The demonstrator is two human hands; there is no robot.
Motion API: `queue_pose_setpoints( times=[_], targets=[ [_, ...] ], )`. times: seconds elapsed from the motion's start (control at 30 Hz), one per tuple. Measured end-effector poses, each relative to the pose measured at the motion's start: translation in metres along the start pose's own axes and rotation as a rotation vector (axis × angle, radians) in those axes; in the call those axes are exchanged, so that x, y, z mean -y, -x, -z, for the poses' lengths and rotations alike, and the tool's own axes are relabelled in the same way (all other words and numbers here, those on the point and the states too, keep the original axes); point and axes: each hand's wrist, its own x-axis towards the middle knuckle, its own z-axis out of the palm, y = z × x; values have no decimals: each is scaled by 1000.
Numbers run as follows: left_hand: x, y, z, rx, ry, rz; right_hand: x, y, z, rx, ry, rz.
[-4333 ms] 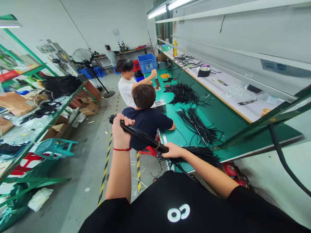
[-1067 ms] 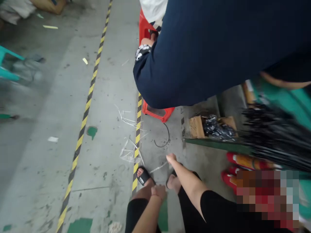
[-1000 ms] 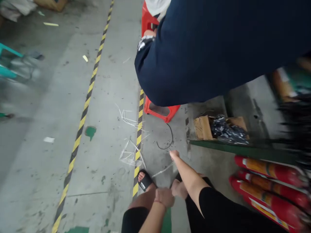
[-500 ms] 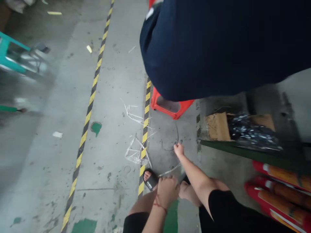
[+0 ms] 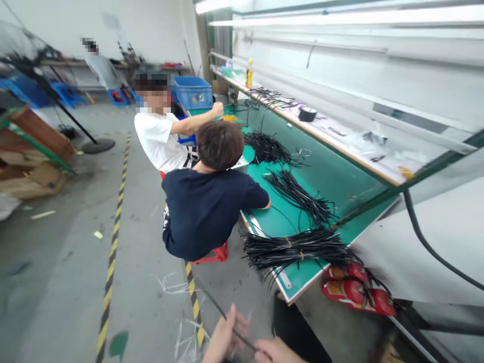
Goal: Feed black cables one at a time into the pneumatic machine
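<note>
Right now my left hand (image 5: 224, 337) and right hand (image 5: 274, 350) both pinch one thin black cable (image 5: 227, 318) low in frame, blurred, above the grey concrete floor (image 5: 56, 282). Beyond, bundled black cables (image 5: 298, 248) lie on the green bench (image 5: 325, 176); two seated people work there, red extinguishers (image 5: 355, 291) underneath.

Bright, even workshop light, with motion blur low in our view.

We see the light coming from a fluorescent tube (image 5: 212, 5) overhead, washing the pale wall panel (image 5: 340, 65) almost white with glare. Shadows under the green bench (image 5: 325, 176) are soft and shallow. Our hands, the left hand (image 5: 223, 339) and right hand (image 5: 276, 350), are smeared by motion, as is the thin black cable (image 5: 227, 317) between them. Straight lines bow toward the edges, and the far left side is blurred.
</note>
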Motion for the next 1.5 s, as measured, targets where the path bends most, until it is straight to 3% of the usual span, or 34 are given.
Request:
queue_pose_setpoints(
  times=[0.1,0.17,0.27,0.4,0.47,0.5,0.53,0.6,0.7,0.77,0.83,0.93,1.13,1.23,1.37,1.5],
  targets=[
    [-92,-14,18,3,-117,-51,-5,29,70,-160,113,22],
    [-162,-37,13,8,-167,-133,-15,38,130,-363,173,89],
    [-278,-86,-23,80,-214,-297,-33,37,231,-608,236,110],
    [-424,-164,-88,31,-254,-487,-55,14,357,-802,323,-9],
    [-471,-196,-108,-3,-290,-520,-65,-5,405,-839,373,-109],
    [-482,-209,-114,-23,-316,-524,-70,-16,423,-836,395,-159],
    [-484,-219,-117,-38,-352,-515,-75,-26,438,-818,414,-206],
    [-460,-228,-120,-68,-460,-472,-89,-45,456,-754,443,-280],
    [-376,-210,-128,-49,-709,-390,-111,-61,459,-686,458,-341],
    [-314,-186,-139,18,-893,-357,-123,-60,449,-689,450,-339],
    [-267,-163,-151,81,-1048,-335,-128,-51,431,-707,426,-303],
    [-233,-148,-163,103,-1196,-351,-125,-24,386,-711,362,-214],
    [-240,-154,-165,110,-1282,-388,-109,56,269,-617,134,-78],
    [-248,-152,-163,135,-1270,-402,-109,80,229,-502,-53,-41],
    [-268,-146,-158,213,-1218,-417,-109,75,199,-432,-363,-93],
    [-303,-134,-146,357,-1098,-468,-90,39,188,-489,-697,-82]
  ],
)
